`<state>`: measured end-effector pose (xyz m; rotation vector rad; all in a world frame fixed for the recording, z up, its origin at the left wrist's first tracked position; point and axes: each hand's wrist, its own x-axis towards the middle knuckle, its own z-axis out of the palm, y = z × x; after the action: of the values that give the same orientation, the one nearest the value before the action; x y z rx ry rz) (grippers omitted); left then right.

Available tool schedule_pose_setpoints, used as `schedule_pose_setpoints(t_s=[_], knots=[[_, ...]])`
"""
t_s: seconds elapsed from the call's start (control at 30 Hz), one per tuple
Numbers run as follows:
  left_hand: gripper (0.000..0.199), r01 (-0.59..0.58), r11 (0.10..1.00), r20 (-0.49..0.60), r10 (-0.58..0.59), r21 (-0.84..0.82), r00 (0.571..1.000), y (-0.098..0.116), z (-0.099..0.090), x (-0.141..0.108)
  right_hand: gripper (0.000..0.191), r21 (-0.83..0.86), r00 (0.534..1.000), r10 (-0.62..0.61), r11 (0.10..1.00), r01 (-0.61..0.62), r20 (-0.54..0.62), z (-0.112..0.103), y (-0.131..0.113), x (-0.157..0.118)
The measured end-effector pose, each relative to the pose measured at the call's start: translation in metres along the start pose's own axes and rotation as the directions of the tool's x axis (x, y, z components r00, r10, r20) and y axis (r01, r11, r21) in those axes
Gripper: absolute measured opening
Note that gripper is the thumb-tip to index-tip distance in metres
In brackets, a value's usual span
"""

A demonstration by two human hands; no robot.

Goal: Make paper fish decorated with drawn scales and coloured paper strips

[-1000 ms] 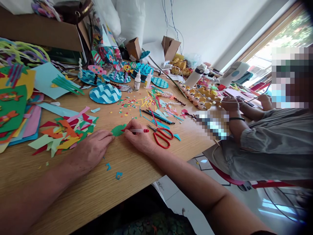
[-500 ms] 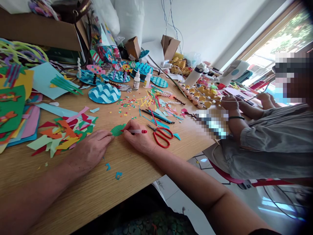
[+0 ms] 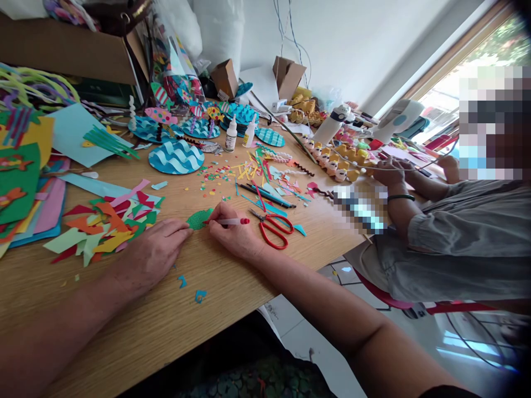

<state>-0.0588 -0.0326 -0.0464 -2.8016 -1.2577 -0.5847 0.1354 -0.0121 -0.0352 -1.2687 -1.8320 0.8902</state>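
Note:
A small oval green paper piece (image 3: 199, 220) lies on the wooden table between my two hands. My left hand (image 3: 155, 251) rests on the tabletop, its fingertips together and holding down the left edge of that piece. In my right hand (image 3: 232, 232) is a pen with a translucent barrel and red ends (image 3: 236, 221), pinched between thumb and fingers. The pen's tip is at the right edge of the green piece; whether it touches is too small to tell. Red-handled scissors (image 3: 277, 228) lie partly open just right of my right hand.
Coloured paper scraps (image 3: 108, 226) are heaped left of my hands. Two glue bottles (image 3: 231, 134) stand behind, near a blue wavy-striped disc (image 3: 176, 158). Dark pens (image 3: 269, 197) lie past the scissors. At right sits another person in grey (image 3: 468, 243), hands over the table.
Both my hands stay almost in place at the green piece, with the pen still gripped. The view has shifted very slightly. The person at right has moved a little.

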Motion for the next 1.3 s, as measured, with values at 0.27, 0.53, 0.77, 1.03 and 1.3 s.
schedule_pose_setpoints(t_s=[0.27,0.53,0.77,1.03,1.3], knots=[[0.041,0.003,1.0,0.012,-0.003,0.01,1.0,0.0005,-0.0015,0.0013,0.006,0.016,1.0,0.014,1.0,-0.013,-0.018,0.0011,0.0027,0.0005],[0.042,-0.012,1.0,-0.015,0.012,0.006,1.0,0.0009,-0.0004,0.0009,0.007,-0.015,0.999,0.031,0.999,-0.031,-0.019,0.0006,0.0004,0.0001],[0.04,0.027,0.999,0.019,-0.026,-0.024,0.999,-0.0004,0.0005,0.0007,0.009,-0.021,0.999,0.04,0.999,-0.04,0.005,-0.0018,-0.0021,-0.0002],[0.042,-0.042,0.999,-0.04,0.043,0.035,0.998,0.0001,-0.0001,0.001,0.009,0.058,0.997,0.033,0.998,-0.029,-0.065,-0.0027,0.0,0.0011],[0.041,-0.03,0.999,-0.014,0.031,0.031,0.999,0.0005,-0.0016,0.0009,0.009,0.039,0.998,0.053,0.998,-0.051,-0.044,-0.0037,-0.0012,0.0018]])
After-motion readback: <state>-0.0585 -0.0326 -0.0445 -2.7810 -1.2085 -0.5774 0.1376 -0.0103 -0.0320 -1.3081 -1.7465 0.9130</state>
